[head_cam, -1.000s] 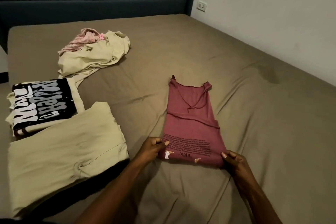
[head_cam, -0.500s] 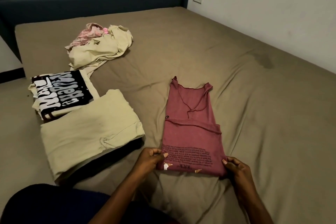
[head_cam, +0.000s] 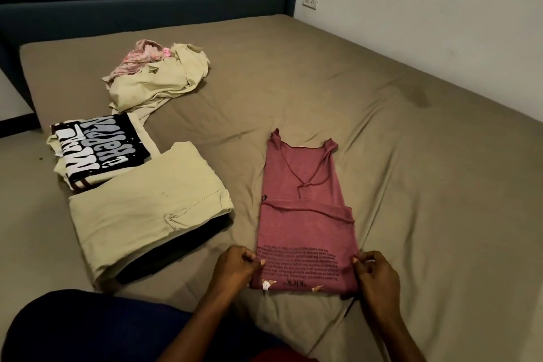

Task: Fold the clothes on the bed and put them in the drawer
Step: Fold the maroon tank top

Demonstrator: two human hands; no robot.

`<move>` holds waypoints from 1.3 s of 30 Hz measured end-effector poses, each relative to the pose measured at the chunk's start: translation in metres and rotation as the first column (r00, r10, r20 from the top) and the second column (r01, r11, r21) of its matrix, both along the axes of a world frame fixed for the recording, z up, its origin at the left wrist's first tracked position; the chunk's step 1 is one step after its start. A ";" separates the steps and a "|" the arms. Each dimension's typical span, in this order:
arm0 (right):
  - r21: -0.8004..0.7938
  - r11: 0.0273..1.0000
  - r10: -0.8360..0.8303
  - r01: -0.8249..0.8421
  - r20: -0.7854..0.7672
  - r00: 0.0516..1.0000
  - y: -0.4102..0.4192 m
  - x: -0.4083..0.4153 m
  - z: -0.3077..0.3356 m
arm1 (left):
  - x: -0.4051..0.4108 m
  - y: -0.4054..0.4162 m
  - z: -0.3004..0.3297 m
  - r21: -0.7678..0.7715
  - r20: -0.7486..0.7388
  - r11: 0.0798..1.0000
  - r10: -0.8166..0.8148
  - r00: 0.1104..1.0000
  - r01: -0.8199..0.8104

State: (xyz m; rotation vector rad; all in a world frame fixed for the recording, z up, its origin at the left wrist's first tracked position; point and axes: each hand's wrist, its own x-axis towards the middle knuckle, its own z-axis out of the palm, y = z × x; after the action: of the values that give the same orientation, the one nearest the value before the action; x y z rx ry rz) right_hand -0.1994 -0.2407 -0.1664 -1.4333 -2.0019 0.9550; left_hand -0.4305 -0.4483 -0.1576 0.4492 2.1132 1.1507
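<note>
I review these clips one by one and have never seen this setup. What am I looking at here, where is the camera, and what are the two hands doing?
There is no machine here: a person wears one wide-angle camera on the head, looking down at their own hands. They work at a bed with an olive-brown sheet. The left hand and right hand each pinch a near corner of a partly folded maroon printed top lying flat. To its left lie a folded beige garment and a folded black shirt with white lettering. Farther back sits an unfolded heap: a crumpled beige garment and a pink patterned cloth. No drawer is in view.
</note>
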 end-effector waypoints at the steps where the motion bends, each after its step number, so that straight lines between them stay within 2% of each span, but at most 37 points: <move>1: 0.140 0.990 -0.018 -0.002 0.147 0.989 0.000 -0.005 0.003 | 0.001 0.000 0.003 -0.070 -0.199 0.997 0.002 0.980 -0.017; 3: 0.336 0.937 0.007 -0.098 0.263 0.965 0.007 -0.012 0.001 | 0.003 0.000 0.006 -0.100 -0.531 0.994 -0.015 0.847 -0.045; 5: 0.387 0.885 0.147 -0.259 0.296 0.944 0.019 -0.021 -0.003 | 0.001 0.007 0.002 -0.015 -0.717 0.998 -0.058 0.694 0.068; 6: 0.379 0.854 0.236 -0.357 0.330 0.914 0.027 -0.025 -0.006 | -0.001 0.014 0.000 -0.024 -0.781 0.989 -0.109 0.616 0.144; 7: 0.367 0.807 0.326 -0.463 0.377 0.867 0.036 -0.029 -0.008 | -0.004 0.025 -0.004 -0.078 -0.815 0.974 -0.186 0.549 0.215; 9: 0.304 0.708 0.474 -0.637 0.465 0.748 0.053 -0.036 -0.013 | -0.009 0.046 -0.006 -0.255 -0.771 0.910 -0.395 0.499 0.327; 11: 0.230 0.672 0.554 -0.704 0.474 0.684 0.067 -0.041 -0.014 | -0.013 0.062 -0.009 -0.404 -0.646 0.827 -0.560 0.519 0.390; 12: 0.213 0.679 0.583 -0.702 0.424 0.693 0.073 -0.045 -0.011 | -0.015 0.067 -0.013 -0.436 -0.619 0.815 -0.579 0.530 0.382; 14: 0.184 0.742 0.615 -0.645 0.196 0.763 0.091 -0.054 -0.005 | -0.014 0.073 -0.017 -0.378 -0.685 0.874 -0.485 0.544 0.304; 16: 0.139 0.833 0.548 -0.535 -0.073 0.833 0.116 -0.069 -0.002 | -0.014 0.081 -0.014 -0.177 -0.833 0.961 -0.262 0.487 0.214; 18: 0.081 0.901 0.432 -0.425 -0.221 0.874 0.152 -0.096 -0.004 | -0.019 0.101 -0.008 -0.003 -0.920 0.989 -0.062 0.387 0.151; 19: 0.061 0.929 0.370 -0.366 -0.243 0.897 0.174 -0.115 -0.005 | -0.026 0.120 -0.003 0.042 -0.927 0.990 -0.010 0.375 0.132; 21: 0.017 0.963 0.264 -0.269 -0.260 0.929 0.211 -0.153 -0.003 | -0.038 0.158 0.008 0.098 -0.908 0.987 0.035 0.418 0.129; 23: 0.020 0.980 0.195 -0.197 -0.263 0.945 0.250 -0.192 -0.006 | -0.053 0.207 0.011 0.120 -0.868 0.976 0.016 0.496 0.179; 27: 0.138 0.974 0.210 -0.180 -0.255 0.944 0.306 -0.256 -0.025 | -0.089 0.296 0.008 0.138 -0.763 0.959 -0.056 0.644 0.246; 29: 0.115 0.972 0.231 -0.204 -0.315 0.920 0.323 -0.274 -0.030 | -0.104 0.334 0.002 0.106 -0.735 0.948 -0.129 0.665 0.301; 33: 0.066 0.960 0.269 -0.273 -0.489 0.830 0.335 -0.272 -0.042 | -0.117 0.390 -0.006 -0.018 -0.724 0.942 -0.243 0.645 0.335; 36: 0.037 0.962 0.247 -0.271 -0.537 0.807 0.343 -0.273 -0.055 | -0.117 0.427 -0.015 -0.066 -0.712 0.967 -0.218 0.667 0.246; 39: 0.024 0.967 0.223 -0.255 -0.569 0.792 0.344 -0.274 -0.061 | -0.113 0.450 -0.016 -0.066 -0.707 0.996 -0.083 0.703 0.052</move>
State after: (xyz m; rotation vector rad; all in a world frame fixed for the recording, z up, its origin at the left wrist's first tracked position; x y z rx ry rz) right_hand -0.4738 0.1028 -0.2278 -0.7794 -1.7207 1.3664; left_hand -0.5440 0.0013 -0.1741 1.0901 2.7335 0.9686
